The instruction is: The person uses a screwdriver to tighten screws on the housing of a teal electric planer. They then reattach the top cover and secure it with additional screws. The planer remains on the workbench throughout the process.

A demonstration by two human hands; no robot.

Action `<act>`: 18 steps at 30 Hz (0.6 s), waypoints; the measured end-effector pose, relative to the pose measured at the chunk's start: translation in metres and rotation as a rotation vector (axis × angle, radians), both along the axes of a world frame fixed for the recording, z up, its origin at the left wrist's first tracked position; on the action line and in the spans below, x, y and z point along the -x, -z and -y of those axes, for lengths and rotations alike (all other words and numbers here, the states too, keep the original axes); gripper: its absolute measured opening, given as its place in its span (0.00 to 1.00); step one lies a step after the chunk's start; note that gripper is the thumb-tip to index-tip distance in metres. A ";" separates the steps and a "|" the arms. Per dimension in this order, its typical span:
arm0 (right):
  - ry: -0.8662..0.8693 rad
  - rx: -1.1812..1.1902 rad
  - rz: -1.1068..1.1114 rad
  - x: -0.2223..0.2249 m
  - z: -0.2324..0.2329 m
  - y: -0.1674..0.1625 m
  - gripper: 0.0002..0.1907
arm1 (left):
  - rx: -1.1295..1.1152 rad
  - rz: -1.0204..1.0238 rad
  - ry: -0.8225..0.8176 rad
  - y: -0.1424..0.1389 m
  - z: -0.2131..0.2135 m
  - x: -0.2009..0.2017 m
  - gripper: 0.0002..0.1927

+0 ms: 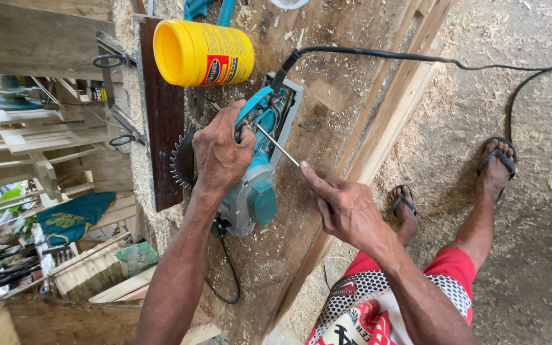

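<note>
Left hand clamps the teal circular saw steady on the workbench; right hand fingers pinch a thin metal rod, probing its housing.

A rough wooden bench, dusted with sawdust and chips, carries a teal circular saw lying on its side, its toothed blade at the bench's edge. A yellow tub lies tipped over just beside the saw. A dark plank runs along that edge. The saw's black cord trails off across the bench toward the sawdust-covered floor
</note>
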State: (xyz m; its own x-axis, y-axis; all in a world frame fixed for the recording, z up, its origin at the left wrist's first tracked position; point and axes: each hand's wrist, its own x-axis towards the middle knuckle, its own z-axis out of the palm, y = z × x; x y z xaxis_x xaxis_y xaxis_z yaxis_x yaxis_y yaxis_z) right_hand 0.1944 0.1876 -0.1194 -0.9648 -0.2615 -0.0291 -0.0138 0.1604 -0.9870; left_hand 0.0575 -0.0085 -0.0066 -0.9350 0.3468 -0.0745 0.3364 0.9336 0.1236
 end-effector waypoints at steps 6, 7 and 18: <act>0.120 0.093 -0.111 0.004 -0.013 0.008 0.22 | -0.005 0.020 0.068 -0.003 -0.002 0.002 0.23; 0.170 0.167 -0.112 0.003 -0.013 0.010 0.18 | -0.014 0.016 0.085 -0.004 -0.002 0.002 0.23; 0.500 0.392 0.136 0.022 0.026 -0.006 0.05 | 0.027 -0.031 0.025 0.000 -0.008 0.000 0.22</act>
